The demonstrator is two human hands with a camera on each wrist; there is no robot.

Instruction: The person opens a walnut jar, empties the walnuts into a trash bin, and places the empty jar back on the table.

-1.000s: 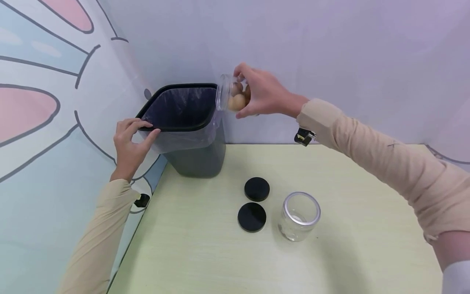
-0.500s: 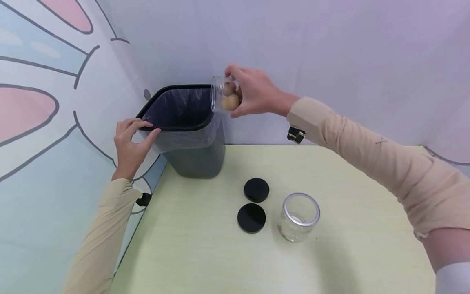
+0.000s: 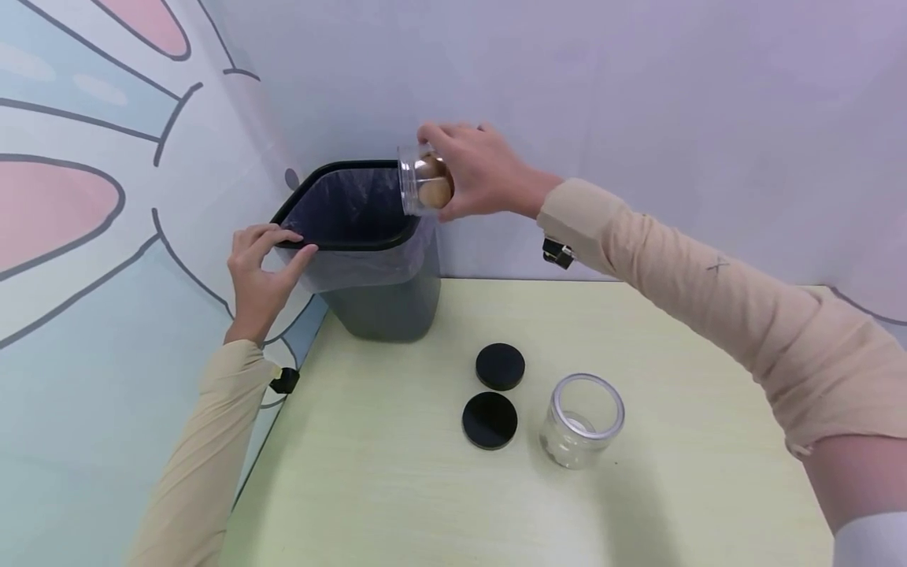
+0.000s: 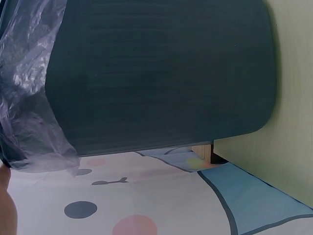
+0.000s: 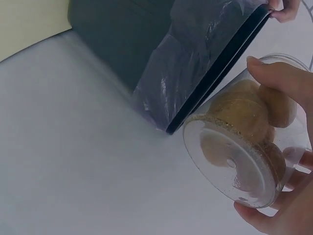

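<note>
Gripped in the right hand [image 3: 482, 169], fingers curled round its wall: a clear jar [image 3: 420, 183] lying on its side, open mouth turned to the left, in the upper middle of the head frame. Inside it, several round brown pieces [image 3: 434, 189], still within the jar. Held right at the rim of the dark bin [image 3: 386, 303], above the bin's right corner; impossible to tell whether jar and rim touch. In the right wrist frame, the jar's transparent bottom [image 5: 230, 164] in the lower right, with fingertips [image 5: 274, 73] pressed on its side and the bin's black rim crossing just above it.

Closed on the bin's near-left rim: the left hand [image 3: 258, 276], left of centre in the head frame, thumb on the outside over the plastic liner [image 3: 354, 264], fingers hooked over the edge. Bin tilted, mouth toward the jar, base on the back left corner of the pale green table [image 3: 397, 504]. In the left wrist frame, only the bin's dark wall and crumpled liner at the left edge.

Lower, in the middle of the head frame: two black lids [image 3: 500, 366] [image 3: 490, 420], flat on the table, one just behind the other. Just to the right of them, a second clear jar [image 3: 583, 420], upright, open, with nothing visible inside.
</note>
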